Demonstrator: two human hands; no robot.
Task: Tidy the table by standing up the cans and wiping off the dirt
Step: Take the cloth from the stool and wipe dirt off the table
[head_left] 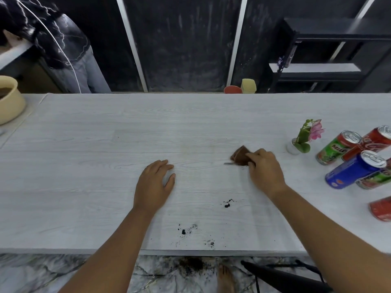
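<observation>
My right hand [265,167] presses a brown cloth [240,157] onto the white table [105,144], right of centre. My left hand [155,181] lies flat on the table, fingers together, holding nothing. Dark dirt specks lie near the front edge: one patch [228,203] below the cloth, another [186,229] closer to me. Several cans stand upright at the right: a green Milo can [336,148], a red cola can [372,142], a blue can [355,170]. Another red can [380,208] sits at the right edge, partly cut off.
A small white pot with a pink flower [302,140] stands left of the cans. A beige pot [9,100] holding soil sits at the far left. A person stands behind the table at the left. Spilled soil [190,265] lies on the floor below.
</observation>
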